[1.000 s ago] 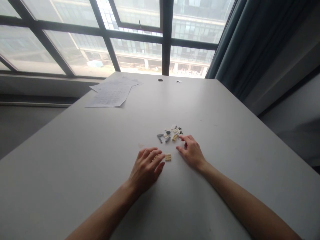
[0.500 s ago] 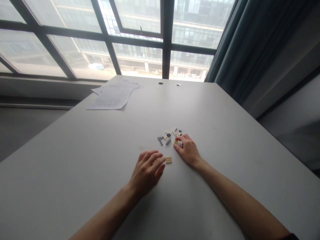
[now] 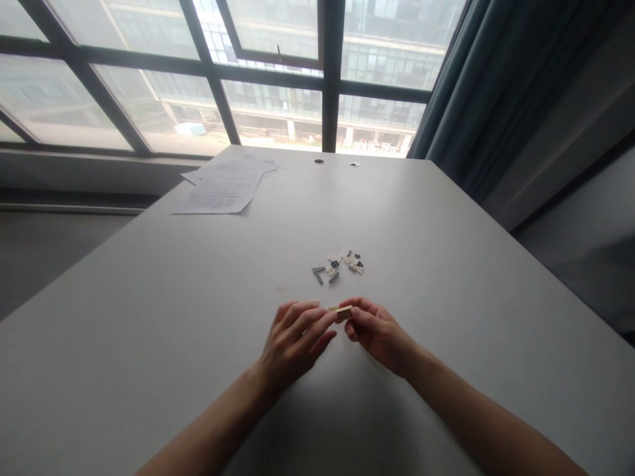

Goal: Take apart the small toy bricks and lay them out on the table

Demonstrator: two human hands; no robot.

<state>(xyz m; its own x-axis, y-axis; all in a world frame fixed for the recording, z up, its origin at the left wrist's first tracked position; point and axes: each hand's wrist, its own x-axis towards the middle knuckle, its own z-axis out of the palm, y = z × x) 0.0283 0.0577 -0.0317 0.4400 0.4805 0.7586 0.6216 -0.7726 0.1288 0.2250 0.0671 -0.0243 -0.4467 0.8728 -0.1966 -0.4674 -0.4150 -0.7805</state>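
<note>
My right hand (image 3: 380, 330) pinches a tan toy building brick (image 3: 344, 313) between thumb and fingers, tilted so that its hollow underside seems to face me. My left hand (image 3: 297, 336) lies low over the table with its fingers stretched out, the fingertips right beside that brick; whether they touch it I cannot tell. Just behind the held brick, the edge of another tan piece (image 3: 333, 308) shows, mostly hidden by the brick and the left fingers. Beyond both hands lies a loose pile of small bricks, among them grey ones (image 3: 334, 278) and cream ones (image 3: 351, 260).
The white table (image 3: 426, 277) stretches away to a large window (image 3: 278, 112). Printed paper sheets (image 3: 218, 190) lie at its far left. Two round cable holes, one of them the left hole (image 3: 319, 161), sit near the far edge. A dark curtain (image 3: 476, 99) hangs at right.
My right hand has come back from the pile toward me, bringing the tan brick beside my left fingers and tilting it. My left hand has shifted only slightly.
</note>
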